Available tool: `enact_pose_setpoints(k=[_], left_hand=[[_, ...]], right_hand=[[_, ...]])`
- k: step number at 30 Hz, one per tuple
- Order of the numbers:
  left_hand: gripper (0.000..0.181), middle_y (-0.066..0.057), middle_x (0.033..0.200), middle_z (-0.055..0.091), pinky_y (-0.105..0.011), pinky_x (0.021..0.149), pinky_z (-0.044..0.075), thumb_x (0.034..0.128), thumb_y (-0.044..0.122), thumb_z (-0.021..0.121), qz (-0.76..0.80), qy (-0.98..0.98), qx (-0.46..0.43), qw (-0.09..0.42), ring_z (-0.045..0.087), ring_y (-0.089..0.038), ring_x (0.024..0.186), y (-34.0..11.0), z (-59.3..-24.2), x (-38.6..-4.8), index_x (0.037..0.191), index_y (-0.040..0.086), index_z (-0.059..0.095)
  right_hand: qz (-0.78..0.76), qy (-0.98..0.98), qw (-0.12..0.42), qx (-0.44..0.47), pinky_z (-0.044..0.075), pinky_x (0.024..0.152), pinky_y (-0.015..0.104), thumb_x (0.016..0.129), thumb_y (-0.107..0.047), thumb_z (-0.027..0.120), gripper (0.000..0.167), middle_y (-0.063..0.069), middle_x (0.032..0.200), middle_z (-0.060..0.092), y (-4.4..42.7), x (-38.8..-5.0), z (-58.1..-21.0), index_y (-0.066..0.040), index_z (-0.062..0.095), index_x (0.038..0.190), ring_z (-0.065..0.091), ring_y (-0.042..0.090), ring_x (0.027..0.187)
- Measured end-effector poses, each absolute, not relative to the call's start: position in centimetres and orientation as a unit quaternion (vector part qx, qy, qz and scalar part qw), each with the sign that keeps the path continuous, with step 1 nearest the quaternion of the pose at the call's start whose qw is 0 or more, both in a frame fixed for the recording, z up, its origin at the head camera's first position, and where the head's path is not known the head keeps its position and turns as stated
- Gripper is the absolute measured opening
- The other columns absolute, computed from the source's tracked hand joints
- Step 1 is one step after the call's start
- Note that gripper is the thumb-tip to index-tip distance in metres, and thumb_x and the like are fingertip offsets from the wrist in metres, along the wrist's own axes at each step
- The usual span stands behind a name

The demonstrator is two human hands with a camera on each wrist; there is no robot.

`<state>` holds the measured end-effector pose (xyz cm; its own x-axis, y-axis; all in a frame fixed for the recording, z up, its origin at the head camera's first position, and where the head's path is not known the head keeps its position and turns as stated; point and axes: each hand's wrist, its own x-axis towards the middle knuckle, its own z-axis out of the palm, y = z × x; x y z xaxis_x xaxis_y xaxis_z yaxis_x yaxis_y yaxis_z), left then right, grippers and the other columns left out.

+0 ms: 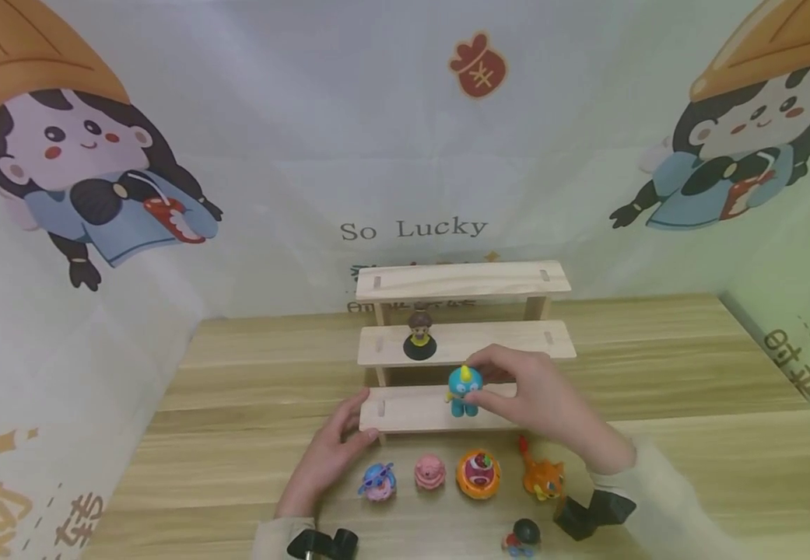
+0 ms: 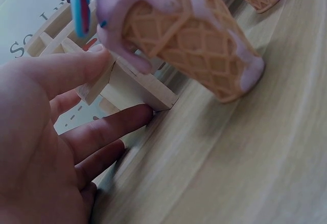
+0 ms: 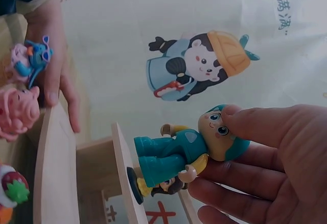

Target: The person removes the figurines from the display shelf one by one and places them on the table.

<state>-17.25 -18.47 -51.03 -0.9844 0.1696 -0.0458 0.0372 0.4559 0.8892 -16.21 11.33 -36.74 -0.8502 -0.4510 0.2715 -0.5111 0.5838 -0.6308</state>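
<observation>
A three-tier wooden shelf [image 1: 412, 408] stands on the table. My left hand [image 1: 331, 451] holds the left end of its lowest board, thumb at the front and fingers behind. My right hand [image 1: 534, 389] pinches a toy figure [image 1: 464, 389] in teal overalls by its head, between thumb and fingers. The figure [image 3: 176, 150] is in front of the shelf's lower boards in the head view; whether its feet touch wood I cannot tell. On the middle board stands a brown-haired figurine [image 1: 420, 336] on a black base. A blue and purple ice-cream-cone toy [image 2: 194, 45] stands close to my left hand.
In front of the shelf stand a pink pig toy [image 1: 429, 471], a round orange toy [image 1: 478, 474] with a red middle and an orange animal toy [image 1: 543, 476]. Nearer me is a black-topped toy [image 1: 522, 537]. A printed cloth [image 1: 271, 155] hangs behind the table.
</observation>
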Motion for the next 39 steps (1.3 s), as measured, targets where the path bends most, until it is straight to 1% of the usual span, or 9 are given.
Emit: enact_pose_setpoints(k=[2,5,9,16,21,26,30,34,39], left_hand=[[0.066,-0.015,0.132,0.058,-0.067,0.108,0.024,0.0892,0.031,0.065,0.517,0.851,0.061,0.065,0.054,-0.035,0.122,-18.5,-51.1,-17.3,0.148,0.024,0.035],[0.066,-0.016,0.133,0.058,-0.066,0.108,0.024,0.0893,0.030,0.065,0.516,0.852,0.062,0.067,0.053,-0.036,0.123,-18.5,-51.0,-17.3,0.148,0.024,0.034],[0.067,-0.016,0.133,0.057,-0.067,0.108,0.023,0.0894,0.030,0.065,0.516,0.852,0.060,0.068,0.052,-0.037,0.124,-18.5,-50.9,-17.3,0.148,0.024,0.034],[0.067,-0.016,0.131,0.059,-0.066,0.109,0.023,0.0894,0.028,0.065,0.525,0.846,0.064,0.069,0.054,-0.037,0.123,-18.5,-51.0,-17.4,0.148,0.022,0.034],[0.066,-0.018,0.130,0.059,-0.066,0.108,0.025,0.0896,0.027,0.065,0.530,0.843,0.069,0.068,0.055,-0.037,0.122,-18.4,-51.1,-17.3,0.148,0.021,0.035],[0.067,-0.016,0.129,0.061,-0.064,0.109,0.024,0.0889,0.026,0.066,0.533,0.841,0.060,0.072,0.055,-0.036,0.122,-18.6,-51.2,-17.3,0.148,0.023,0.035],[0.066,-0.017,0.128,0.061,-0.064,0.108,0.026,0.0893,0.026,0.066,0.533,0.841,0.064,0.071,0.055,-0.036,0.121,-18.6,-51.1,-17.2,0.148,0.022,0.035],[0.065,-0.018,0.128,0.061,-0.064,0.108,0.028,0.0895,0.025,0.066,0.534,0.840,0.067,0.068,0.056,-0.036,0.120,-18.5,-50.9,-17.1,0.147,0.021,0.036],[0.065,-0.020,0.129,0.059,-0.065,0.107,0.028,0.0899,0.024,0.065,0.533,0.841,0.070,0.066,0.056,-0.037,0.120,-18.4,-50.9,-17.1,0.147,0.020,0.036]], right_hand=[[0.357,-0.891,0.047,0.276,0.056,0.080,0.028,0.082,-0.021,0.076,0.028,-0.007,0.094,0.070,11.2,-15.8,-36.9,-0.012,0.065,0.107,0.066,0.014,0.086],[0.355,-0.889,0.048,0.286,0.054,0.077,0.026,0.082,-0.022,0.076,0.028,-0.008,0.093,0.069,11.0,-15.1,-37.2,-0.012,0.065,0.106,0.064,0.012,0.084],[0.372,-0.877,0.028,0.302,0.054,0.077,0.025,0.082,-0.022,0.075,0.028,-0.009,0.093,0.069,10.8,-14.4,-37.6,-0.012,0.065,0.106,0.063,0.009,0.083],[0.397,-0.861,-0.004,0.316,0.056,0.081,0.029,0.082,-0.020,0.075,0.026,-0.007,0.096,0.069,10.5,-12.9,-38.7,-0.013,0.064,0.105,0.064,0.005,0.087],[0.400,-0.857,-0.020,0.325,0.056,0.077,0.028,0.082,-0.020,0.076,0.027,-0.008,0.093,0.069,10.4,-11.6,-39.9,-0.012,0.063,0.105,0.063,0.002,0.085],[0.398,-0.862,-0.051,0.308,0.055,0.074,0.024,0.082,-0.025,0.075,0.028,-0.012,0.093,0.066,10.3,-10.4,-41.2,-0.016,0.063,0.106,0.060,0.000,0.084],[0.397,-0.863,-0.067,0.304,0.056,0.076,0.023,0.082,-0.024,0.075,0.027,-0.011,0.097,0.065,10.0,-9.6,-42.3,-0.018,0.062,0.105,0.060,0.000,0.086],[0.378,-0.873,-0.075,0.298,0.055,0.081,0.025,0.081,-0.023,0.077,0.028,-0.015,0.098,0.065,9.7,-9.1,-43.4,-0.021,0.062,0.105,0.060,0.000,0.090],[0.354,-0.881,-0.082,0.304,0.053,0.079,0.022,0.079,-0.022,0.078,0.027,-0.018,0.094,0.063,9.4,-8.7,-44.3,-0.022,0.063,0.102,0.057,-0.003,0.087]])
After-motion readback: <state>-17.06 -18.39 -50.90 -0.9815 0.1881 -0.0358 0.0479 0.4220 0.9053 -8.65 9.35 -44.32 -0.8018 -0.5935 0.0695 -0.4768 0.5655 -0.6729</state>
